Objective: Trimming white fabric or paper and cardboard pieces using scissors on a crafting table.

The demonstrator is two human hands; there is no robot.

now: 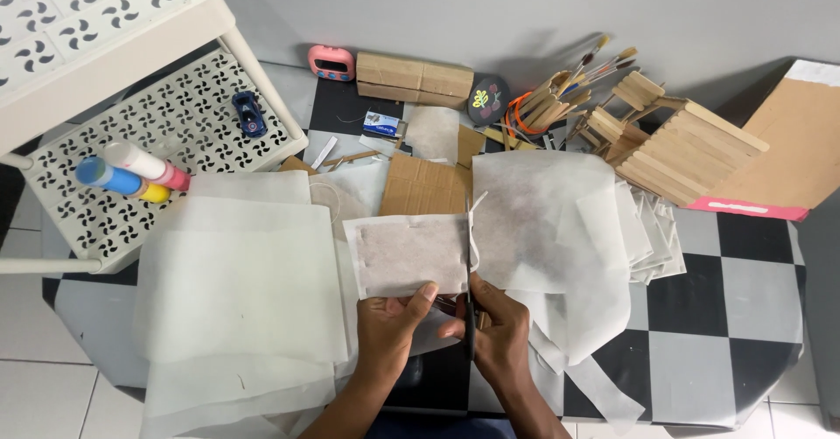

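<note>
At the near middle of the checkered table [752, 334], both hands are busy with paper. The left hand [389, 321] pinches the near edge of a small rectangular tissue sheet [407, 255], thumb on top and fingers curled under it, holding it flat and taut. The right hand [500, 334] is clenched around the handles of a pair of scissors [470, 317], whose dark blades run straight away from the person along the sheet's right edge. A thin white strip [473, 225] curls up just beyond the blade tips, so this looks like the trimming step, with the cut well along that right side.

The sheet lies with its long axis running left to right, its short edges pointing near and far; the edge being cut is a short one. To finish it cleanly, the next snip seems to call for steady tension from the pinching fingers and blades kept parallel to that edge.

Around it: broad white paper sheets [236, 273] to the left, another large sheet [542, 220] to the right, corrugated cardboard pieces [424, 185] just beyond, a craft-stick model [682, 146] far right, and paintbrushes in a stick holder [560, 89] at the far edge.
</note>
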